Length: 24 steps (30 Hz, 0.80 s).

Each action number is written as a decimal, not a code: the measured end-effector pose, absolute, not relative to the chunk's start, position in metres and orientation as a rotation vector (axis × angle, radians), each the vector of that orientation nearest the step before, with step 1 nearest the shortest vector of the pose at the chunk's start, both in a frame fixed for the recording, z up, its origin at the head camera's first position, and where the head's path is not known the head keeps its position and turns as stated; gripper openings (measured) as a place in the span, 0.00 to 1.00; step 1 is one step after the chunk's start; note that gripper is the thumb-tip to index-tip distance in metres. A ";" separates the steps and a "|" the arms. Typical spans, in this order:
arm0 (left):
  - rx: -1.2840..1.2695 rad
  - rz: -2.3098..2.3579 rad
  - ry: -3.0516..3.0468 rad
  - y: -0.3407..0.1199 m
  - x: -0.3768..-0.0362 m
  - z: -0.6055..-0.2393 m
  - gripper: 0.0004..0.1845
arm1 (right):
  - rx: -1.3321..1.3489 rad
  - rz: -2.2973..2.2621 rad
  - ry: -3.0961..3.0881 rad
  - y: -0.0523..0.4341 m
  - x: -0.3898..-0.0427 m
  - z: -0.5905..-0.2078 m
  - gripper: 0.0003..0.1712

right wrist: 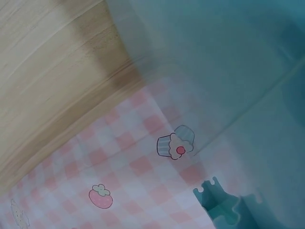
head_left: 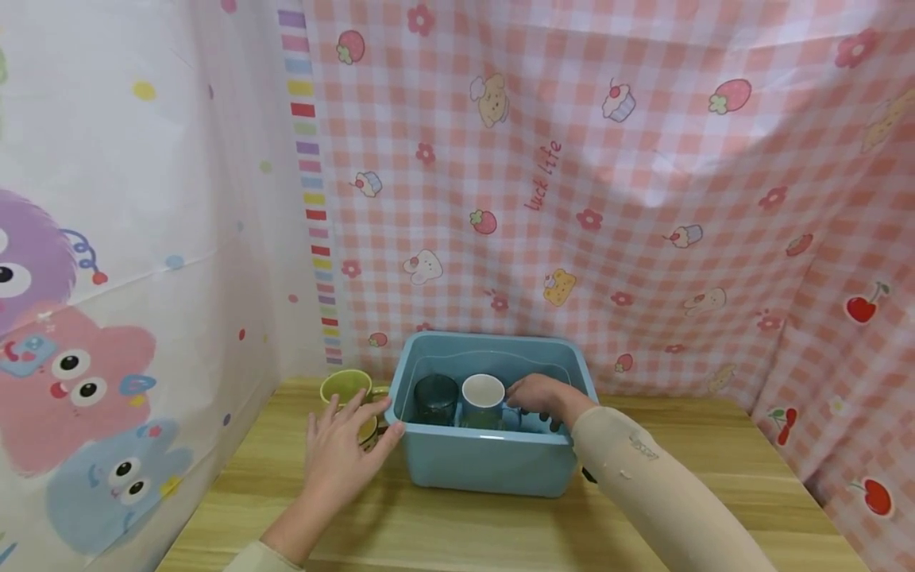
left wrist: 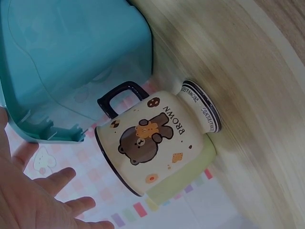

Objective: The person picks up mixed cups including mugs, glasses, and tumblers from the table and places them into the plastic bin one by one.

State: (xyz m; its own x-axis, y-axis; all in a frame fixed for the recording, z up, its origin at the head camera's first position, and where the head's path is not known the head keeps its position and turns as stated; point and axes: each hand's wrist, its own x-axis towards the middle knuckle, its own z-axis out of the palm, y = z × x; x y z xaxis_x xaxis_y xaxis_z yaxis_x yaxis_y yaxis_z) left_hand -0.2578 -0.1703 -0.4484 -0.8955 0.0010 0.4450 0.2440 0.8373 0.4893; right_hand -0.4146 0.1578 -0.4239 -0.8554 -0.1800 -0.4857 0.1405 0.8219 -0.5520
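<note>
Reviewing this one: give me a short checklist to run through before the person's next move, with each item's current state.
1. Blue bin upright on the table: ok.
2. White-lined mug upright inside the bin: ok.
3. Dark cup inside the bin, beside that mug: ok.
4. Right hand firmly gripping the white-lined mug: cannot tell; it is beside the mug, but its fingertips are not clear.
5. Left hand free: ok; fingers spread, holding nothing.
6. Bear mug and green cup inside the bin: not ok; both stand outside it.
</note>
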 end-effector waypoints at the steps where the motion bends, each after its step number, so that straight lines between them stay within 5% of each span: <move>1: -0.181 -0.768 -2.582 -0.170 -0.258 -0.449 0.29 | -0.033 -0.810 2.479 0.156 -0.408 -0.418 0.28; 24: -0.188 -0.786 -2.576 -0.171 -0.257 -0.448 0.28 | -0.333 -1.068 3.002 0.204 -0.340 -0.357 0.40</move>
